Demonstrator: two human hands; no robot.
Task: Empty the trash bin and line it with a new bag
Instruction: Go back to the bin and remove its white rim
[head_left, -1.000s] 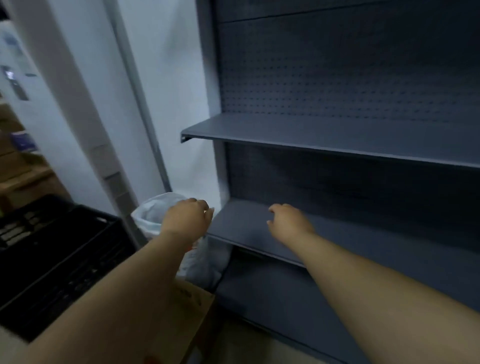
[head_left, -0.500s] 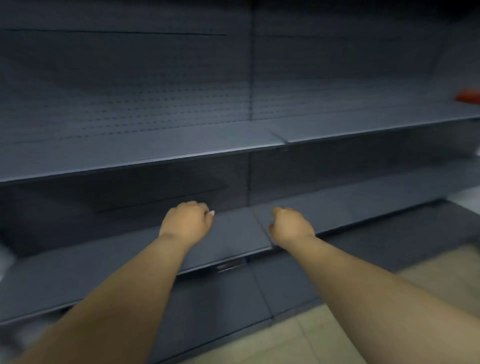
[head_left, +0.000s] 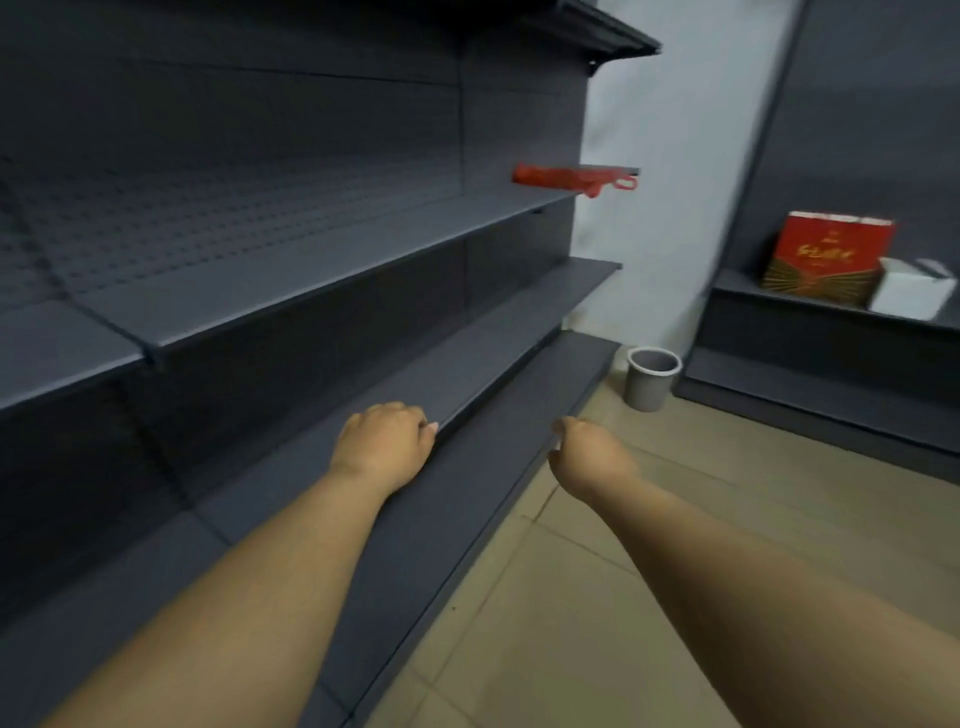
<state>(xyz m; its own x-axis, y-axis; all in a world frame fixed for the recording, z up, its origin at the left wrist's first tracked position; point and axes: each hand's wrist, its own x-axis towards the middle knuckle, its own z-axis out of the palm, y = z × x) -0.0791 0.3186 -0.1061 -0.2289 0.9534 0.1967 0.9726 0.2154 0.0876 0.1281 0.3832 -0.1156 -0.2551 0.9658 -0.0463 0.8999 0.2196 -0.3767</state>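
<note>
**Bare bin at the far end of the shelving**

The dark shelving fills the left of the view (every level bare but one). Beyond its far end, on the tiled floor, stands the grey trash bin, just beside the bottom shelf's corner, upright, with no liner visible inside. A red bag-like bundle lies on an upper shelf at that same end, above the bin; whether it is the new bag I cannot tell.

Both arms reach forward, well short of the bin. The left hand and right hand each have fingers loosely curled, the grip holding nothing.

The bin looks like thin, stiff plastic, probably light; its rolled rim seems the natural hold. A bag would be limp and slippery, best pinched at its mouth.
</note>
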